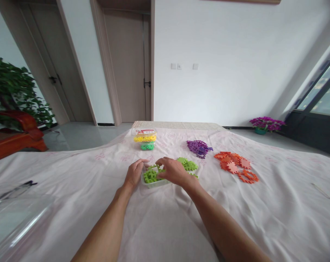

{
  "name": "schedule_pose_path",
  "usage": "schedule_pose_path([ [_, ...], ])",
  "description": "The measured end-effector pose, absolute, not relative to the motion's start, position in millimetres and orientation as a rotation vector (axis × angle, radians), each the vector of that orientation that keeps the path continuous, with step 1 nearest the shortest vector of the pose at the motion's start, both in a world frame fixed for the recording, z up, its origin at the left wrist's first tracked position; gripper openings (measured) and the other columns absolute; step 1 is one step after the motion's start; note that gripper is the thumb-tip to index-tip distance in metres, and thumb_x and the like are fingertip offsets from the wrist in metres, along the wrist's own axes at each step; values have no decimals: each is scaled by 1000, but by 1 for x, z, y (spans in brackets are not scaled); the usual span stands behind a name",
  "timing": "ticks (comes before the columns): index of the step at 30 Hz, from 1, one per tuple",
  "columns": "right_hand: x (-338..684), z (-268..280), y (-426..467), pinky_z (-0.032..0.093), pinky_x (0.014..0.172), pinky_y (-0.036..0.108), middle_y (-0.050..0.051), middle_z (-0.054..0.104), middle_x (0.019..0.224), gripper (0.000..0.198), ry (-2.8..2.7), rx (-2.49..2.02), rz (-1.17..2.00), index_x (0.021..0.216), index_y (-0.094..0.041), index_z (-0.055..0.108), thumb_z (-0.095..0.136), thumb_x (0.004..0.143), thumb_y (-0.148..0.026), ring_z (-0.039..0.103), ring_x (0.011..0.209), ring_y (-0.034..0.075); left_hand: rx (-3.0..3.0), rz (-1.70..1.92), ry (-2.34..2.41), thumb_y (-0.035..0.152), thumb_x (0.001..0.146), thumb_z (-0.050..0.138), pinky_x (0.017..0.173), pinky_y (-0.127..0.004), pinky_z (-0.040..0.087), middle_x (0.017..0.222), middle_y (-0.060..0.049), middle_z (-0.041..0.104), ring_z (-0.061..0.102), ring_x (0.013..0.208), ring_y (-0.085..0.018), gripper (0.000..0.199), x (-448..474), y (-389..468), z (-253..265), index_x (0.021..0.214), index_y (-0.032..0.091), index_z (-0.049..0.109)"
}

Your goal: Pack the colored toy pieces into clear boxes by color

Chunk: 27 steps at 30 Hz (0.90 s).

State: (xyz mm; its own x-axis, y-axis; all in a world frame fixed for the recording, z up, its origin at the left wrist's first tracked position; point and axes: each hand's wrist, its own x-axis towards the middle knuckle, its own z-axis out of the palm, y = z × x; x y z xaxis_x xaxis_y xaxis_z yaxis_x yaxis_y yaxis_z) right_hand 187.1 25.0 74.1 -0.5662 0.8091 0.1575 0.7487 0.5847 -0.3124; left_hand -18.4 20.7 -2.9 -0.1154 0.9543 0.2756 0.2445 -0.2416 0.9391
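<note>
Showing as a shallow, clear plastic box (154, 185), sitting upright and open-topped on the pale cloth (159, 222) and holding a jumbled heap of lime-green notched pieces (150, 177), lying at mixed angles and rising near its far rim. Appearing beyond its right side as a loose pile of more lime-green toothed pieces (189, 165), overlapping one another and being partly hidden at the near edge

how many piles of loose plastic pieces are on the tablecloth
3: the purple plastic pile farthest back, the orange toothed plastic pile at right, and the lime-green plastic pile beside the right hand, which may hide more.
</note>
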Motion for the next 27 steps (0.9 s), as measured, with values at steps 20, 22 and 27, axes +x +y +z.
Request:
schedule_pose_path([
  [20,188,70,31,42,89,31,3,73,103,52,-2645,-1244,322,128,-25,60,66,77,-34,58,108,24,1516,1396,1353,32,82,43,80,-32,50,88,-7,75,67,81,-21,39,-18,21,-2,106,15,69],
  [22,187,70,31,43,88,30,2,73,104,53,-2613,-1219,365,128,-24,59,68,75,-29,58,107,23,1512,1398,1359,32,82,43,80,-32,50,89,-7,75,67,80,-21,39,-18,20,-1,106,15,69],
  [27,184,69,27,45,88,28,0,74,103,50,-2564,-1112,442,124,-26,62,68,74,-23,61,106,21,1512,1393,1354,32,82,43,78,-31,50,87,-7,75,67,79,-20,39,-18,20,-2,105,15,69],
])
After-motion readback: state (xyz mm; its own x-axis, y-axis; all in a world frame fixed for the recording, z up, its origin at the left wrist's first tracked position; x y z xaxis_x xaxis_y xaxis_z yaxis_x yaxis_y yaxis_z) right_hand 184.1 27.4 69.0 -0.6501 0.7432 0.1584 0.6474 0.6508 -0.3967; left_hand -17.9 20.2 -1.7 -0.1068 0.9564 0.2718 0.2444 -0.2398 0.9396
